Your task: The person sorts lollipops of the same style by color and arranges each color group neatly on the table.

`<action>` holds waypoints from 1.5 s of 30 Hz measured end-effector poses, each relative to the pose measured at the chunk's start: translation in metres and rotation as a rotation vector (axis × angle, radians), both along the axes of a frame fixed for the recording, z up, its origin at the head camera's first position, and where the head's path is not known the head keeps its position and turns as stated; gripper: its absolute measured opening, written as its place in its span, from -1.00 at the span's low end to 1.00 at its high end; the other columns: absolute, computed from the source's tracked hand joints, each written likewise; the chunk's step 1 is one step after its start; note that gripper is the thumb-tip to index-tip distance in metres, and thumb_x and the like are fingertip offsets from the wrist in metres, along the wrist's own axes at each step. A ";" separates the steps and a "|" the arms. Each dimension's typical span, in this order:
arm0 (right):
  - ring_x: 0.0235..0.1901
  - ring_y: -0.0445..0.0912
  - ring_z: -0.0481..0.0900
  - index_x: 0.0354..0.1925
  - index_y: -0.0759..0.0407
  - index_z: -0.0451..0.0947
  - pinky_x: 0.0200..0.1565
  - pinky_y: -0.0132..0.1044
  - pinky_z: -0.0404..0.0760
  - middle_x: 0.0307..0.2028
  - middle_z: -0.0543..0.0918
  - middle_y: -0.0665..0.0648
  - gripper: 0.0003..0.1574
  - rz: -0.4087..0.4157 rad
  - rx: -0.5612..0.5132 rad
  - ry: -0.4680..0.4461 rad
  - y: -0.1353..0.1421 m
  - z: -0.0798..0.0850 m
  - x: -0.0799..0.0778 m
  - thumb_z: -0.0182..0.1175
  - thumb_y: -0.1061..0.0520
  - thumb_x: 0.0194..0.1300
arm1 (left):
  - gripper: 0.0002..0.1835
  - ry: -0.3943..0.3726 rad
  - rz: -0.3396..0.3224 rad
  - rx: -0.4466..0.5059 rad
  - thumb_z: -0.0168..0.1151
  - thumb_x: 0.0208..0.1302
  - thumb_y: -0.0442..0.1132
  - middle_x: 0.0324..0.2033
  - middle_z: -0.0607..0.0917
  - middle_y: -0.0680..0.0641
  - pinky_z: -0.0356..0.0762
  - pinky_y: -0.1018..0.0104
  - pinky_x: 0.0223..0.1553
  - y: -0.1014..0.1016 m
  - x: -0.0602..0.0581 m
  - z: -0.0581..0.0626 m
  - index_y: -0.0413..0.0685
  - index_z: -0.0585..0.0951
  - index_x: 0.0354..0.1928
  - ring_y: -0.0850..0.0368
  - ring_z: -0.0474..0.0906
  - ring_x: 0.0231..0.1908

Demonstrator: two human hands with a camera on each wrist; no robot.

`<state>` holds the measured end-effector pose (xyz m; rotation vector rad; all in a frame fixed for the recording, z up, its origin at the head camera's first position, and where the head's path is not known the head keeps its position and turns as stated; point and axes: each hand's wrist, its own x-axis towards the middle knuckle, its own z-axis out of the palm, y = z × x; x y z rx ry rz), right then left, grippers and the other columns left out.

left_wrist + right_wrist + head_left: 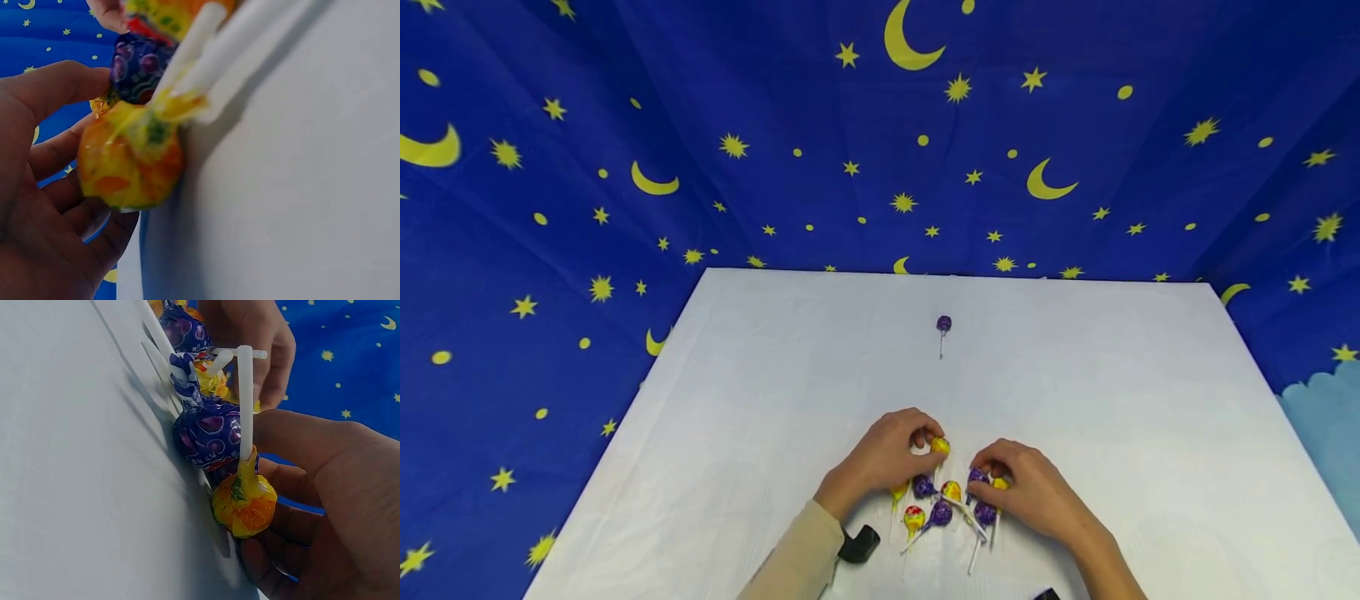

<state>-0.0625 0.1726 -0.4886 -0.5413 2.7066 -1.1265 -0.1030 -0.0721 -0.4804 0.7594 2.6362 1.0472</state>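
Observation:
My left hand (891,450) pinches a yellow lollipop (940,447) between thumb and fingertips at the pile's far left. In the left wrist view that lollipop is mostly hidden behind a purple one (140,69), while an orange-yellow lollipop (131,162) lies close before the fingers. My right hand (1026,487) pinches a purple lollipop (977,476) at the pile's right side. Beside its thumb is a yellow lollipop (247,506), partly covering the view of the pinched one. Between the hands lie several purple and yellow wrapped lollipops, including a red-yellow one (913,518), with white sticks crossing.
A single purple lollipop (943,323) lies apart, farther back on the white table (775,358), its stick pointing toward me. Blue cloth (820,108) with yellow moons and stars hangs behind and along the sides. A black wrist device (859,546) shows below the left sleeve.

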 end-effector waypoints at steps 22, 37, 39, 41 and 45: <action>-0.38 -0.33 0.49 -0.25 -0.17 0.62 -0.28 -0.31 0.49 -0.37 0.54 -0.26 -0.75 0.020 -0.002 0.002 0.001 0.000 -0.001 0.39 -0.15 0.12 | -0.76 0.042 0.072 0.030 0.30 0.23 0.02 -0.33 0.59 0.12 0.40 0.36 -0.31 0.004 -0.024 0.008 0.18 0.62 -0.10 0.24 0.47 -0.36; -0.39 -0.33 0.48 -0.26 -0.19 0.62 -0.29 -0.32 0.48 -0.38 0.55 -0.27 -0.77 0.032 -0.025 0.022 0.000 -0.003 -0.002 0.41 -0.15 0.11 | -0.76 0.032 0.142 -0.020 0.35 0.20 0.00 -0.35 0.59 0.12 0.40 0.33 -0.29 0.005 -0.046 0.007 0.14 0.63 -0.13 0.27 0.43 -0.37; -0.39 -0.33 0.48 -0.27 -0.19 0.62 -0.30 -0.31 0.48 -0.39 0.54 -0.27 -0.77 0.030 -0.023 0.026 0.000 -0.003 -0.002 0.40 -0.15 0.11 | -0.75 0.044 0.136 -0.024 0.35 0.19 0.00 -0.35 0.59 0.12 0.40 0.33 -0.29 0.005 -0.048 0.006 0.14 0.63 -0.13 0.27 0.44 -0.37; -0.39 -0.32 0.48 -0.27 -0.18 0.62 -0.29 -0.31 0.47 -0.39 0.54 -0.27 -0.77 0.028 -0.029 0.023 0.000 -0.003 -0.002 0.40 -0.15 0.11 | -0.75 0.058 0.133 -0.029 0.35 0.20 0.00 -0.34 0.59 0.12 0.40 0.33 -0.29 0.006 -0.051 0.006 0.13 0.63 -0.13 0.26 0.45 -0.37; -0.39 -0.31 0.48 -0.26 -0.18 0.62 -0.28 -0.31 0.47 -0.39 0.55 -0.26 -0.75 0.026 -0.046 0.009 0.002 -0.004 -0.002 0.38 -0.18 0.12 | -0.76 0.069 0.125 -0.033 0.34 0.20 0.01 -0.33 0.60 0.12 0.40 0.33 -0.29 0.008 -0.057 0.006 0.13 0.63 -0.13 0.27 0.44 -0.37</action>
